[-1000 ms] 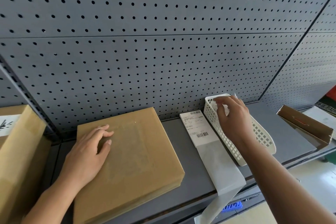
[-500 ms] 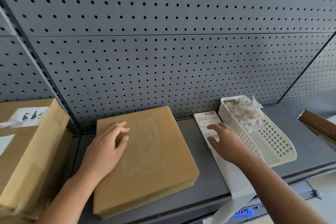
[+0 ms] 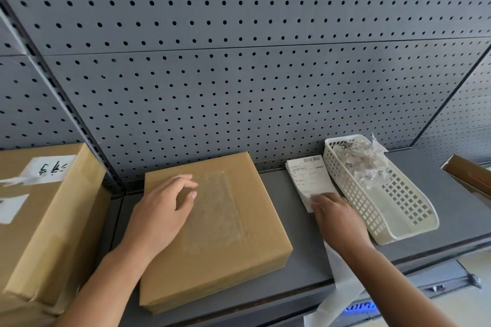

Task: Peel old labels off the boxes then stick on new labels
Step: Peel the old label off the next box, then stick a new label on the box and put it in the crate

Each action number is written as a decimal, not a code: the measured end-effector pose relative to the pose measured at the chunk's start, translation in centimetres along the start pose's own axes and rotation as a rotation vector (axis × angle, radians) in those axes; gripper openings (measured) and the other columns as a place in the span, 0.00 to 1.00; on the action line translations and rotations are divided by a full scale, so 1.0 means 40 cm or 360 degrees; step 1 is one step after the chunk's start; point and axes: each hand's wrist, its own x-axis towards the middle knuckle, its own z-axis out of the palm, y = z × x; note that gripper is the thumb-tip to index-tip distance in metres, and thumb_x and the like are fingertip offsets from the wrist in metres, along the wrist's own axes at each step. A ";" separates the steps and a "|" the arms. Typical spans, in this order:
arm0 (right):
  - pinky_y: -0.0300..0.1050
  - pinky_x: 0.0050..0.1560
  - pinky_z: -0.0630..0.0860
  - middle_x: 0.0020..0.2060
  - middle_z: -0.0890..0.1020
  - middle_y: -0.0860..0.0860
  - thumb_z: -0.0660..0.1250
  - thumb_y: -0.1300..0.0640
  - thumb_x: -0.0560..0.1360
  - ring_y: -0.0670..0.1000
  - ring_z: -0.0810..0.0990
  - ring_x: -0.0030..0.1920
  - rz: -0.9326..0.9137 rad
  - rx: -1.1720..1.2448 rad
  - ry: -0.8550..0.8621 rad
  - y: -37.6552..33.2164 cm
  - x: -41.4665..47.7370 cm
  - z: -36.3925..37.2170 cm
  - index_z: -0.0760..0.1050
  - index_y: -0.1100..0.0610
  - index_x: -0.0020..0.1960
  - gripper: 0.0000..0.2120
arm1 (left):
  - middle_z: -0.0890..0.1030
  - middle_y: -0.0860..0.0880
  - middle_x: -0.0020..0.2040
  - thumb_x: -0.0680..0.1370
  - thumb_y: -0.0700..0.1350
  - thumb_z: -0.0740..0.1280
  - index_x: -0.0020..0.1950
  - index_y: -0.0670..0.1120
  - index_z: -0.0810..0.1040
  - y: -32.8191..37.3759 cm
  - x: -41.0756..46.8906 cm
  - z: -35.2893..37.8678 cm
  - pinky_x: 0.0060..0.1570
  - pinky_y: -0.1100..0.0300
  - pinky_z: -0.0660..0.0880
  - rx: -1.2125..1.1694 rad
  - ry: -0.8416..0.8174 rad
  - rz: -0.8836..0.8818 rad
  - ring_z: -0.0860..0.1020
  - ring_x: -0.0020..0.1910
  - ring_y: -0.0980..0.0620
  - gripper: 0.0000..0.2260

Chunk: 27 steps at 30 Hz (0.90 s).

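A flat brown cardboard box (image 3: pixel 223 241) lies on the grey shelf (image 3: pixel 300 255) in the middle, its top showing a pale rectangle of glue residue. My left hand (image 3: pixel 162 215) rests on the box's left part, fingers relaxed. To the right lies a stack of white printed labels (image 3: pixel 308 175) on a strip of backing paper (image 3: pixel 342 284) that hangs over the shelf edge. My right hand (image 3: pixel 337 218) lies over the near end of the labels, fingertips touching them. Whether it pinches a label is hidden.
A white perforated plastic basket (image 3: pixel 398 218) with crumpled peeled label scraps stands right of the labels. A larger brown box (image 3: pixel 45 223) with white labels sits at far left. An open cardboard piece (image 3: pixel 467 175) is at the right edge. Grey pegboard (image 3: pixel 239 74) backs the shelf.
My right hand left the basket and came down to the left onto the label stack. My left hand stayed on the box.
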 end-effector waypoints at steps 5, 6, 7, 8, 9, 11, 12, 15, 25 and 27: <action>0.48 0.38 0.78 0.48 0.83 0.46 0.60 0.51 0.82 0.53 0.81 0.42 0.0023 0.0230 0.0215 -0.034 -0.011 -0.074 0.81 0.50 0.53 0.11 | 0.76 0.67 0.63 0.83 0.53 0.62 0.60 0.58 0.80 0.090 0.006 0.031 0.58 0.63 0.73 -0.0085 -0.0068 0.0114 0.74 0.63 0.65 0.09; 0.47 0.38 0.77 0.49 0.83 0.45 0.61 0.51 0.82 0.52 0.81 0.42 0.0040 0.0295 0.0248 -0.042 -0.012 -0.090 0.82 0.49 0.54 0.10 | 0.77 0.68 0.61 0.83 0.53 0.62 0.61 0.58 0.80 0.117 0.008 0.042 0.59 0.67 0.71 -0.0122 -0.0097 0.0141 0.73 0.62 0.67 0.10; 0.47 0.39 0.77 0.50 0.83 0.44 0.62 0.52 0.82 0.51 0.81 0.43 0.0049 0.0345 0.0282 -0.050 -0.015 -0.105 0.82 0.49 0.54 0.10 | 0.77 0.68 0.59 0.83 0.52 0.62 0.61 0.57 0.81 0.147 0.010 0.056 0.58 0.72 0.68 -0.0177 -0.0130 0.0162 0.73 0.61 0.69 0.10; 0.47 0.39 0.77 0.51 0.83 0.43 0.63 0.52 0.81 0.51 0.81 0.45 0.0046 0.0382 0.0319 -0.058 -0.018 -0.118 0.83 0.48 0.55 0.10 | 0.78 0.67 0.58 0.84 0.52 0.62 0.61 0.57 0.81 0.179 0.012 0.070 0.56 0.76 0.66 -0.0247 -0.0166 0.0179 0.74 0.59 0.70 0.10; 0.47 0.40 0.78 0.52 0.83 0.41 0.63 0.52 0.81 0.50 0.81 0.47 0.0030 0.0415 0.0354 -0.067 -0.022 -0.130 0.83 0.48 0.55 0.10 | 0.79 0.66 0.57 0.84 0.52 0.62 0.61 0.56 0.81 0.214 0.014 0.085 0.55 0.78 0.66 -0.0329 -0.0198 0.0195 0.74 0.58 0.70 0.10; 0.48 0.43 0.79 0.53 0.83 0.41 0.64 0.52 0.80 0.49 0.81 0.50 -0.0022 0.0467 0.0409 -0.080 -0.031 -0.144 0.83 0.48 0.56 0.10 | 0.82 0.64 0.54 0.83 0.53 0.64 0.59 0.54 0.83 0.281 0.019 0.117 0.53 0.78 0.68 -0.0530 -0.0258 0.0201 0.76 0.56 0.70 0.10; 0.49 0.44 0.79 0.53 0.83 0.41 0.64 0.52 0.80 0.49 0.81 0.51 -0.0044 0.0483 0.0430 -0.083 -0.034 -0.146 0.83 0.48 0.56 0.10 | 0.83 0.63 0.52 0.83 0.53 0.64 0.59 0.53 0.84 0.312 0.022 0.132 0.52 0.77 0.69 -0.0644 -0.0306 0.0183 0.78 0.54 0.69 0.11; 0.52 0.46 0.79 0.51 0.83 0.42 0.64 0.52 0.79 0.52 0.80 0.52 -0.0102 0.0504 0.0492 -0.085 -0.041 -0.148 0.83 0.49 0.56 0.10 | 0.85 0.59 0.49 0.82 0.55 0.65 0.57 0.49 0.85 0.379 0.035 0.179 0.52 0.71 0.74 -0.0993 -0.0521 0.0053 0.81 0.50 0.66 0.14; 0.46 0.50 0.75 0.54 0.79 0.41 0.64 0.49 0.79 0.49 0.75 0.56 -0.0176 0.0412 0.0384 -0.088 -0.074 -0.169 0.79 0.49 0.63 0.14 | 0.86 0.43 0.45 0.83 0.46 0.67 0.52 0.41 0.85 0.454 0.042 0.238 0.52 0.57 0.81 -0.1672 -0.0743 -0.0292 0.82 0.45 0.53 0.10; 0.43 0.53 0.73 0.57 0.79 0.40 0.67 0.49 0.78 0.47 0.74 0.59 -0.0169 0.0484 0.0332 -0.082 -0.078 -0.173 0.77 0.49 0.66 0.17 | 0.84 0.47 0.42 0.82 0.43 0.67 0.51 0.42 0.85 0.456 0.039 0.244 0.47 0.60 0.78 -0.1682 -0.0723 -0.0309 0.80 0.43 0.54 0.08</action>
